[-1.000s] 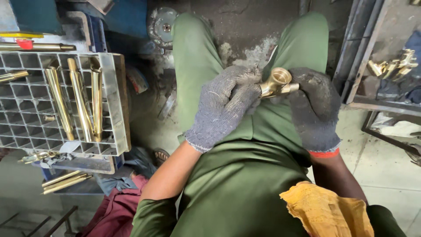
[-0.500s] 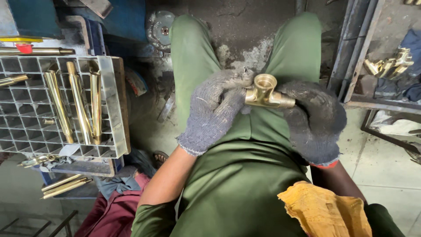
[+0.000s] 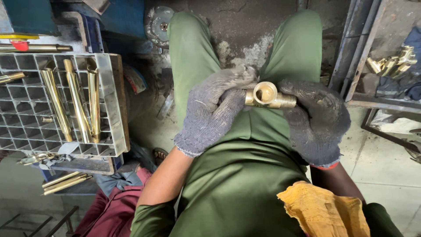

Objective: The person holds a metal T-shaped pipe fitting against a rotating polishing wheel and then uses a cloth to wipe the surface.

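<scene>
Both hands' grip (image 3: pixel 263 103), brass fitting (image 3: pixel 267 95) between

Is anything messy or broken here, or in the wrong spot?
Nothing looks broken. Both gloved hands, left hand and right hand, hold the brass fitting together. The brass rods lie slanted across the grid tray rather than standing in its cells, and two more rods lie below, outside it.

Metal workshop: gritty stained concrete floor (image 3: pixel 245 26), grid tray (image 3: pixel 109 101) of brass rods (image 3: pixel 76 101) at left, wire wheel (image 3: pixel 158 24) at top, brass fittings (image 3: pixel 392 61) at upper right.
</scene>
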